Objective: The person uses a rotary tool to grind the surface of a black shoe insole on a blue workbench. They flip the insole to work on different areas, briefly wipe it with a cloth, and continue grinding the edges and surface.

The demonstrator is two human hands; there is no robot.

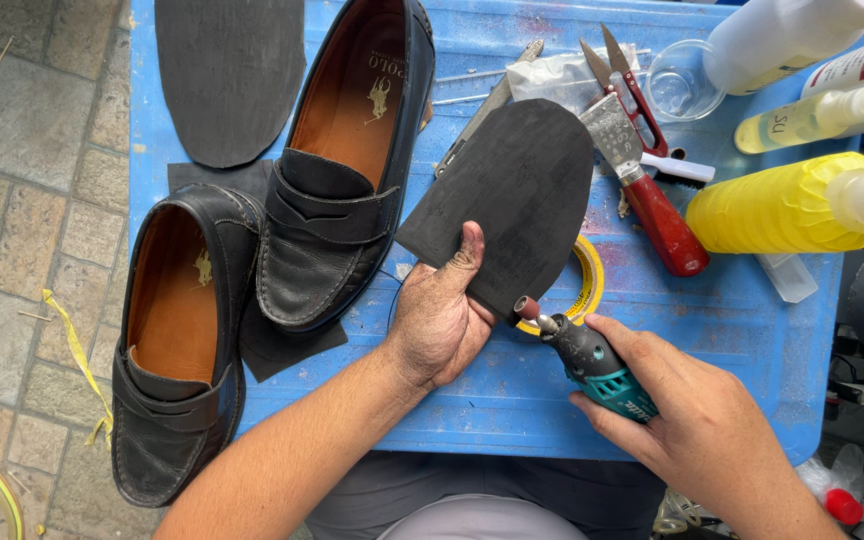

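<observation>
My left hand [439,318] grips a black rubber sole piece [517,195] by its lower corner, thumb on top, holding it above the blue table [732,330]. My right hand [697,420] holds a small teal and grey rotary tool [592,362]. Its reddish sanding tip [526,307] touches the lower edge of the sole piece. A roll of yellow tape [589,280] lies partly hidden under the sole piece.
Two black loafers [347,170] [177,340] lie at the left, with another black sole piece [227,75] beyond them. A red-handled scraper [652,200], scissors [624,80], a clear cup [679,80], a yellow bottle [777,205] and white bottles [792,35] stand at the right.
</observation>
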